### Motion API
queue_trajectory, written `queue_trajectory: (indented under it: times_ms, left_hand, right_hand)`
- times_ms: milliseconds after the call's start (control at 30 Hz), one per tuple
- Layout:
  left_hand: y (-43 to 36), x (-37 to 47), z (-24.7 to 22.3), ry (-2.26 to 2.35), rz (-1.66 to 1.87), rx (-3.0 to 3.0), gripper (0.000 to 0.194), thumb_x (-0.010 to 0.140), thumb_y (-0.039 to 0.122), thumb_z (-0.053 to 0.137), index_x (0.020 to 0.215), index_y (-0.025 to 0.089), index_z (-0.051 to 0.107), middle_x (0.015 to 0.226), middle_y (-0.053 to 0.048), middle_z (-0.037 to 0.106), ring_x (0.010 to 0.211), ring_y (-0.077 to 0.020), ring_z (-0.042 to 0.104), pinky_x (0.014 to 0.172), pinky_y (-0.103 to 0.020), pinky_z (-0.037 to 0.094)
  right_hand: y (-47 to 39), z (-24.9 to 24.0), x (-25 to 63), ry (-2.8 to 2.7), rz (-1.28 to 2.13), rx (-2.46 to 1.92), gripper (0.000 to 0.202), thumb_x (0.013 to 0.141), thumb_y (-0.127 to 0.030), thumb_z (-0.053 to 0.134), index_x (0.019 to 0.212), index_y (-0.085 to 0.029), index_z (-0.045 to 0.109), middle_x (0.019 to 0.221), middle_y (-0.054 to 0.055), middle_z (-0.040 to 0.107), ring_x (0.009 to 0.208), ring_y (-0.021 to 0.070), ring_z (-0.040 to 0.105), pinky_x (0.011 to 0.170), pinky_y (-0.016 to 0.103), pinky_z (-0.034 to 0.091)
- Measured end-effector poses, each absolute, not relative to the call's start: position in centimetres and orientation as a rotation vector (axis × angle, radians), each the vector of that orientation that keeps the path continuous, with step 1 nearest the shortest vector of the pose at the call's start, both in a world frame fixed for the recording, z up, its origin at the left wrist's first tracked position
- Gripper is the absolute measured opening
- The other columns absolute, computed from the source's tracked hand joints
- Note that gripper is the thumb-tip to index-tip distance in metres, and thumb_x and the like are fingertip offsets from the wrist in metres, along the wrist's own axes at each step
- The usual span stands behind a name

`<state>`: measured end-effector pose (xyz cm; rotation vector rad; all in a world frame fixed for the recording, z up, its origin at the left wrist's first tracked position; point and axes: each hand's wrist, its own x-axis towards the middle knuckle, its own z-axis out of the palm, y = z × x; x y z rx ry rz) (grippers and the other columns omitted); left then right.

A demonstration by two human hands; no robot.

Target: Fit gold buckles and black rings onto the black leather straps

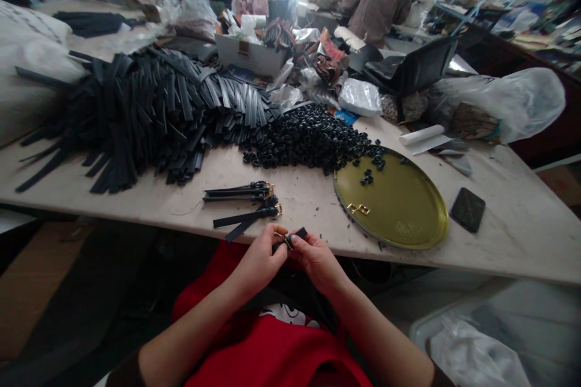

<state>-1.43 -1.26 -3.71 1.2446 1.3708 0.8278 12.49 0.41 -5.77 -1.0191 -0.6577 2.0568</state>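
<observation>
Both my hands meet at the table's front edge around one dark strap [298, 234] with a small metal buckle. My left hand [264, 252] pinches the strap at its buckle end. With thumb and fingers, my right hand [316, 256] grips the strap on the other side. Just beyond my left hand lie several buckled straps [245, 193] with gold-coloured buckles. A round gold-green tray [394, 217] sits to the right, bearing two loose buckles [358, 208] and a few small black loops [367, 177].
A big heap of dark strips [149, 109] covers the table's left. Beside it is a pile of black loops [304, 136]. A phone [468, 210] lies right of the tray. Behind stand a white box [249, 55] and plastic-wrapped bundles [494, 103]. Two people work farther back.
</observation>
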Motion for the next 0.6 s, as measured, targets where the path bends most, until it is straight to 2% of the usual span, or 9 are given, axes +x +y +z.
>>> queue_trajectory:
  times_ms: [167,233,300,400,600]
  left_hand:
    - [-0.5,-2.0,-3.5,1.472,0.744,1.224,0.019,0.076,0.029,0.049,0.091,0.019,0.043,0.068,0.004,0.059,0.057,-0.0121,0.056,0.052,-0.022,0.041]
    - [-0.3,-2.2,-3.3,1.516,0.717,1.281,0.020,0.075,0.032,0.052,0.089,0.019,0.046,0.070,0.003,0.059,0.063,-0.0131,0.057,0.056,-0.023,0.042]
    - [-0.1,-2.3,-3.1,1.573,0.689,1.348,0.020,0.074,0.034,0.053,0.087,0.019,0.048,0.074,0.002,0.060,0.069,-0.0146,0.058,0.062,-0.025,0.042]
    - [0.1,-2.3,-3.0,1.638,0.623,1.423,0.022,0.074,0.037,0.053,0.087,0.019,0.050,0.078,-0.001,0.061,0.072,-0.0168,0.058,0.065,-0.027,0.042]
    - [0.2,-2.1,-2.9,1.683,0.527,1.517,0.024,0.075,0.040,0.051,0.086,0.020,0.056,0.082,-0.003,0.064,0.076,-0.0192,0.059,0.069,-0.029,0.042]
  right_hand:
    - [0.8,-5.9,12.8,-0.642,1.983,-1.045,0.034,0.073,-0.049,0.059,0.078,-0.016,0.062,0.069,0.001,0.061,0.061,0.0106,0.052,0.063,0.025,0.040]
    - [1.1,-5.9,13.0,-0.575,2.033,-1.041,0.029,0.071,-0.046,0.062,0.075,-0.017,0.060,0.066,-0.001,0.059,0.057,0.0090,0.049,0.059,0.024,0.039]
    - [1.3,-5.8,13.1,-0.569,2.115,-1.052,0.024,0.068,-0.038,0.068,0.081,-0.019,0.060,0.068,-0.002,0.058,0.057,0.0076,0.048,0.057,0.022,0.037]
    - [1.5,-5.9,13.2,-0.608,2.267,-1.015,0.031,0.067,-0.038,0.070,0.087,-0.017,0.060,0.070,-0.001,0.056,0.059,0.0071,0.047,0.057,0.020,0.036]
    - [1.6,-6.4,13.6,-0.574,2.335,-0.957,0.030,0.065,-0.035,0.072,0.082,-0.016,0.057,0.066,-0.003,0.054,0.057,0.0068,0.047,0.056,0.020,0.035]
